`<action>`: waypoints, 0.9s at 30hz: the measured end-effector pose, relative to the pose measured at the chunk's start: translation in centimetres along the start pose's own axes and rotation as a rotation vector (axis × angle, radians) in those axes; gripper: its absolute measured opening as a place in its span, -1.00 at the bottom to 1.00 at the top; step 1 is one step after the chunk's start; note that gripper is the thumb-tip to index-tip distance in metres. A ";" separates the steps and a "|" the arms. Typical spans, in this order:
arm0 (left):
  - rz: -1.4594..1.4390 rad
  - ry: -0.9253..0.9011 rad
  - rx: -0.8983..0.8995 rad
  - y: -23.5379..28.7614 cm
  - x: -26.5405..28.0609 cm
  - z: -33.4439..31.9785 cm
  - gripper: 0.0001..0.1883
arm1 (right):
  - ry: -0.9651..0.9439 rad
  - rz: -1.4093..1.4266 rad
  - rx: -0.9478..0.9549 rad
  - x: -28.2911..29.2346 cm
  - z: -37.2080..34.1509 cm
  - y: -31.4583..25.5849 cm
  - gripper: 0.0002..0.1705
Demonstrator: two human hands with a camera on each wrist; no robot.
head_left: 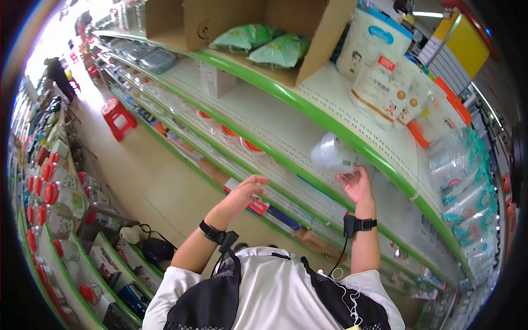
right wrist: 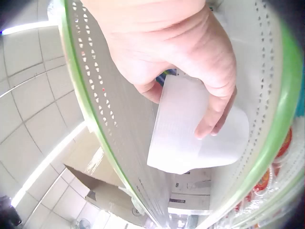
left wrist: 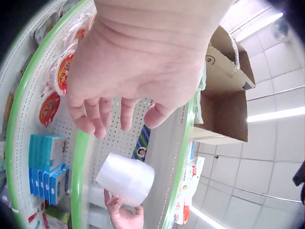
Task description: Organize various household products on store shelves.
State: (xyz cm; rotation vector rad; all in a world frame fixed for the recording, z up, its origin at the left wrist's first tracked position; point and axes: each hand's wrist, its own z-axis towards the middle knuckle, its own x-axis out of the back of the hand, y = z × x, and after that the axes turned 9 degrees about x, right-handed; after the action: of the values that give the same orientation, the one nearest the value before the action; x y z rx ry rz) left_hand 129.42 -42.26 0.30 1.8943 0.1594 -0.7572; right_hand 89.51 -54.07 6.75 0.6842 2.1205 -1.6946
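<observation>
A white translucent stack of cups or bowls is in my right hand, over the shelf level below the top one. In the right wrist view my right hand grips the white stack, thumb on one side and fingers on the other. The left wrist view shows the same stack held from below by the right hand. My left hand hangs in the air in front of the shelves, holding nothing; its fingers are loosely bent.
Green-edged shelves run diagonally across. Above are a cardboard box with green packets and bagged paper cups. A red stool stands in the aisle. Red-lidded jars line the left shelves.
</observation>
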 end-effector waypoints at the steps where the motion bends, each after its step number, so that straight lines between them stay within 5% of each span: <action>1: 0.010 0.000 0.010 -0.2 -0.1 0.6 -0.57 | -0.062 -0.012 -0.014 0.5 -2.1 0.4 -0.45; 6: 0.065 -0.216 0.127 -0.6 -4.2 3.2 -0.25 | -0.130 -0.148 -0.126 3.1 -10.6 2.5 -0.43; 11: 0.078 -0.436 0.277 -5.1 -10.5 6.0 -0.21 | -0.136 -0.213 0.004 4.8 -18.3 3.4 -0.34; 17: 0.189 -0.587 0.442 -10.7 -20.9 7.6 -0.32 | 0.059 -0.243 0.039 15.2 -28.3 1.0 -0.28; 27: 0.329 -0.864 0.699 -31.7 -46.0 4.3 -0.30 | 0.400 -0.249 0.167 35.6 -54.2 -3.3 -0.19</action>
State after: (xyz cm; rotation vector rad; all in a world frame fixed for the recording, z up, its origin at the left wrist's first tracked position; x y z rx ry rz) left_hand 77.39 -21.43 0.64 1.9447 -1.0449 -1.4370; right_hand 60.01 3.65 2.62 0.9038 2.4358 -2.0242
